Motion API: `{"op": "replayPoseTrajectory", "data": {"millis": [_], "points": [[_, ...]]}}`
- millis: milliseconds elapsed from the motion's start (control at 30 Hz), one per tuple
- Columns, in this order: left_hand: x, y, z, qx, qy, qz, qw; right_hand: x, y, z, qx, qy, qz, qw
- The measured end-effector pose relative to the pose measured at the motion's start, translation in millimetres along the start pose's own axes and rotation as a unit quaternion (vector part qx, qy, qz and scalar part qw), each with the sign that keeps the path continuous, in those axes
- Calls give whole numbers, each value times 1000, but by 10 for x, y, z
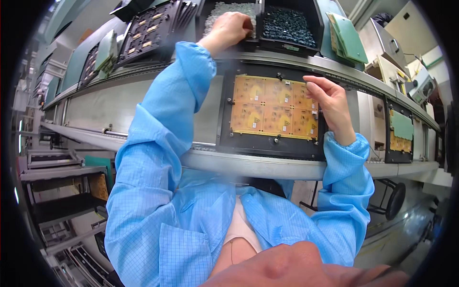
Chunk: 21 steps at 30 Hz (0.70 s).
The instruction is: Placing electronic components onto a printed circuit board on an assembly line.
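My left hand (227, 29) is at the near side of a black bin (256, 28) of small clear-white parts (233, 10). Its fingers are curled down, and what they hold, if anything, is hidden. My right hand (333, 103) hovers at the right edge of an orange circuit board panel (263, 112). Thumb and forefinger come together there in a pinch; anything between them is too small to name. The panel, divided into several sections with white labels, lies in a black carrier frame (226, 129) on the conveyor rails.
A second black bin (317, 28) holds small dark blue parts (287, 24). Green sheets (348, 38) lean at its right. Black trays with light pieces (148, 31) stand at the back left. Another carrier with a green-covered board (401, 126) sits farther right. The front rail (253, 162) runs before my body.
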State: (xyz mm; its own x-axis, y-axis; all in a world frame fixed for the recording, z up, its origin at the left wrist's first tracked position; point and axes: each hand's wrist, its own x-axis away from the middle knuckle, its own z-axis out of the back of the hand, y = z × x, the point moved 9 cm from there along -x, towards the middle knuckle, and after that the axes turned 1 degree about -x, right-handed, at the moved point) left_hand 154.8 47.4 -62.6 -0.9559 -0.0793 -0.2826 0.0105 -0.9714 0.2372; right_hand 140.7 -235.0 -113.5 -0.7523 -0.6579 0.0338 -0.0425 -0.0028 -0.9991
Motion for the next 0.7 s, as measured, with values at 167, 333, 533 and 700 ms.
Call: {"op": "replayPoseTrajectory", "data": {"millis": [167,333,533,700], "points": [[97,-241,65,77,50,5,996,17,126,-134,-56,-38,-65,996],[260,-236,255,167,113,-25,979,60,137,-220,57,-52,-50,996],[705,119,577,250,124,0,960,114,55,-336,243,-22,-2,970],[1062,129,370,320,69,-24,945,93,-45,-443,372,-36,63,925]]}}
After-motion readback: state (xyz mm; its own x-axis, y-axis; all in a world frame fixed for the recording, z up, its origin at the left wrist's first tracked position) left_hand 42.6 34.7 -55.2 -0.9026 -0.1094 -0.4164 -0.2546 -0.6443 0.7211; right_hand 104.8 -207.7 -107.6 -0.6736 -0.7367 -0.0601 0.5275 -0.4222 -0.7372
